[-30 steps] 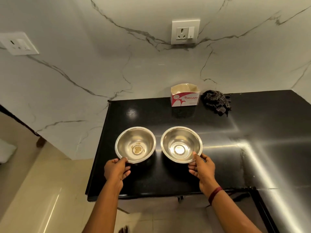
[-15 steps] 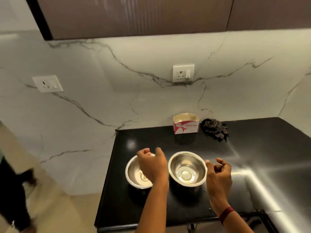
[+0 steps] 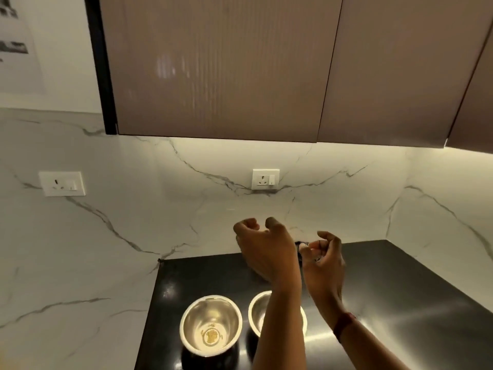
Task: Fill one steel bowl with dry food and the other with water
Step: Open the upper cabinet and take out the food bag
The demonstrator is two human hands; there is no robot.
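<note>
Left hand (image 3: 266, 252) raised mid-air at 12 o'clock of the bowls, fingers loosely curled, holding nothing. Right hand (image 3: 324, 259) raised at its 3 o'clock, fingers half curled, also empty; red wristband (image 3: 344, 323) on that wrist. Half a second ago both hands hovered low just over the bowls; now higher, camera tilted up. Left steel bowl (image 3: 210, 325) on black countertop (image 3: 400, 289), bit of dry food at bottom. Right steel bowl (image 3: 257, 311) just beside it at 3 o'clock, mostly hidden by left forearm, contents can't tell. Upper cabinet (image 3: 218, 65) newly fills 12 o'clock; wall socket (image 3: 265, 179) below it.
</note>
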